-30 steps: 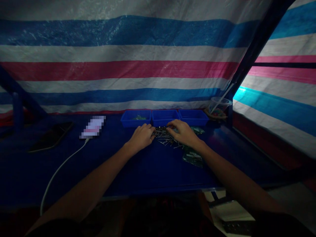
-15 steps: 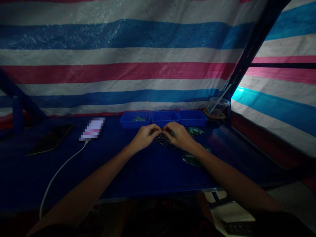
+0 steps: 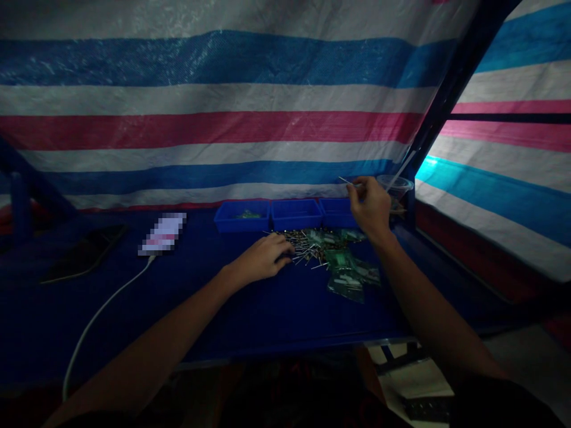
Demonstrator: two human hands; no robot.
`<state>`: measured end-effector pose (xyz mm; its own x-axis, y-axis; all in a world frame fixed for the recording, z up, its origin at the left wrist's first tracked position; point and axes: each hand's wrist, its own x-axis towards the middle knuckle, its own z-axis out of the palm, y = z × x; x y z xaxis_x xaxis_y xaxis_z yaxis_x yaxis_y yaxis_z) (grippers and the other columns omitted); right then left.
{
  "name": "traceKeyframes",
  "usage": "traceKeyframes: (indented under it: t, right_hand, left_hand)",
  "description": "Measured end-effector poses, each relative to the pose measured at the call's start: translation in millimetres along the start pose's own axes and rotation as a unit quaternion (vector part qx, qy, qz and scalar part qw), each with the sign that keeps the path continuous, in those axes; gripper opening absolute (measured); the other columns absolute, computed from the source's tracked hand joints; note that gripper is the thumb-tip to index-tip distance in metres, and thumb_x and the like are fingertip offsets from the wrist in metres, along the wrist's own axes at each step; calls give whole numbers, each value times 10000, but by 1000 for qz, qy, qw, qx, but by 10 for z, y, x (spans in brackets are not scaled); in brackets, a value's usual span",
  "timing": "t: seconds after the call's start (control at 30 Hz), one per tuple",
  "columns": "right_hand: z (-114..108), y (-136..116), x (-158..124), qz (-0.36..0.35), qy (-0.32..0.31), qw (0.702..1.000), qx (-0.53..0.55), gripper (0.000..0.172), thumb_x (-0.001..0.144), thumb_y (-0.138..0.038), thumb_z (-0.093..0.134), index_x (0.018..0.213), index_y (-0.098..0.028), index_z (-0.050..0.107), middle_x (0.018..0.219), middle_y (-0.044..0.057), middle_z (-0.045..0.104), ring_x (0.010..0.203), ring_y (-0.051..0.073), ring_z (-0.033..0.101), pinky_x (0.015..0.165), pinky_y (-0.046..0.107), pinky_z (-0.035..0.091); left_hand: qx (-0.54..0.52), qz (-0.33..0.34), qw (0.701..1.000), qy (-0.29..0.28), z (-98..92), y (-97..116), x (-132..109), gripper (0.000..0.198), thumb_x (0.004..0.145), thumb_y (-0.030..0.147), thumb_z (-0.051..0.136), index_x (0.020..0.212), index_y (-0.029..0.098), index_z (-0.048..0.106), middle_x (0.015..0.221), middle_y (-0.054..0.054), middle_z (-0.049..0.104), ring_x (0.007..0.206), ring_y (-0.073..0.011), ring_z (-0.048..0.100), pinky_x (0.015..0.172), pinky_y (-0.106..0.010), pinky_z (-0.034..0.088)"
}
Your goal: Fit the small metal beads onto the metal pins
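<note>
Near the middle of the dark blue counter [image 3: 250, 321], a loose heap of thin metal rods [image 3: 302, 240] lies just in front of three shallow trays set side by side: a left tray [image 3: 243, 226], a middle tray [image 3: 296, 224] and a right tray [image 3: 338, 220]. The right hand [image 3: 371, 205] is raised by the right tray; its grip is narrow, pinching a single rod [image 3: 343, 180] well apart from the heap. The left hand [image 3: 266, 258] rests at the heap's left side, its grip loosely spread, thumb apart from fingers. One rod is lifted and many lie loose, so most of the handling appears left to do; green packets [image 3: 345, 285] with pale slender pieces inside adjoin the heap, and the left tray bears small greenish pieces, though whether these mark finished portions cannot be told. Behind the trays, a striped sheet [image 3: 214, 128] limits reach; a clear cup [image 3: 397, 183] and a slanted post [image 3: 439, 101] narrow the right side. Open room lies between the packets and the counter's near edge, and leftward as far as a white cable [image 3: 99, 310] running from a lit phone [image 3: 163, 233]
</note>
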<state>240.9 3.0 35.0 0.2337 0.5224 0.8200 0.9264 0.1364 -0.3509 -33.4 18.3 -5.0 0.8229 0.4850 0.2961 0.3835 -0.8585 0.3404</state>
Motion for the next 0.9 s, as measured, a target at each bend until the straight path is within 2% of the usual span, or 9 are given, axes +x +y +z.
traceKeyframes:
  t: [0.1,0.2,0.3,0.37,0.47,0.57,0.67,0.8,0.9]
  right_hand:
    - [80,324,22,49,-63,993,-90,445,820,-413,558,1156,-120,557,774,93,638,777,267,588,685,371,421]
    - [122,369,-38,58,-98,990,-87,380,838,-408,528,1068,-121,624,738,93,644,730,247,589,671,358,418]
    - [92,84,-121,23,-119,993,-4,319,855,-391,505,989,-142,651,672,51,619,638,187,560,645,323,411]
    - [66,-208,-215,-34,-160,984,65,297,852,-385,517,986,-151,641,677,35,610,632,167,548,641,307,412]
    - [62,-603,-416,-168,-249,945,131,223,854,-332,531,985,-173,617,764,34,617,718,161,552,684,298,417]
    - [96,-807,-592,-232,-297,917,131,148,874,-272,501,911,-170,601,796,44,609,748,159,538,677,288,406]
    - [116,-845,-653,-246,-297,913,135,183,904,-271,458,854,-168,601,787,50,605,750,158,525,684,292,396]
    - [37,-820,-562,-251,-272,920,129,299,927,-299,405,717,-191,587,684,28,562,694,153,493,670,300,375]
    - [-99,-727,-388,-200,-160,958,125,347,926,-313,387,630,-197,526,622,20,506,630,145,469,626,301,363]
  left_hand:
    - [52,2,997,-49,-6,31,-16,96,837,193,556,898,192,630,938,-64,602,917,-222,527,795,-339,399]
    - [59,-9,998,-37,-25,48,-12,78,852,177,528,833,181,603,892,-60,601,882,-217,530,758,-333,393]
    - [-23,-43,999,20,-37,47,15,62,862,194,510,853,184,570,835,-40,611,812,-189,548,714,-312,403]
    - [-121,-76,987,71,-38,34,39,59,863,218,507,898,188,544,788,-18,609,726,-159,555,653,-282,409]
    - [-244,-99,956,129,-32,-7,64,127,855,264,521,956,189,507,700,20,580,628,-127,545,600,-253,402]
    - [-308,-101,934,151,-20,-47,67,174,855,290,523,987,185,481,629,46,536,582,-110,523,581,-234,382]
    - [-331,-107,925,151,-3,-44,61,187,862,309,517,996,185,477,594,56,505,538,-99,486,544,-222,345]
    - [-328,-102,928,145,31,30,58,182,880,334,491,985,186,509,579,52,499,525,-101,466,532,-225,333]
    - [-272,-105,946,145,69,79,53,179,896,325,462,984,187,536,586,41,526,533,-107,482,540,-232,340]
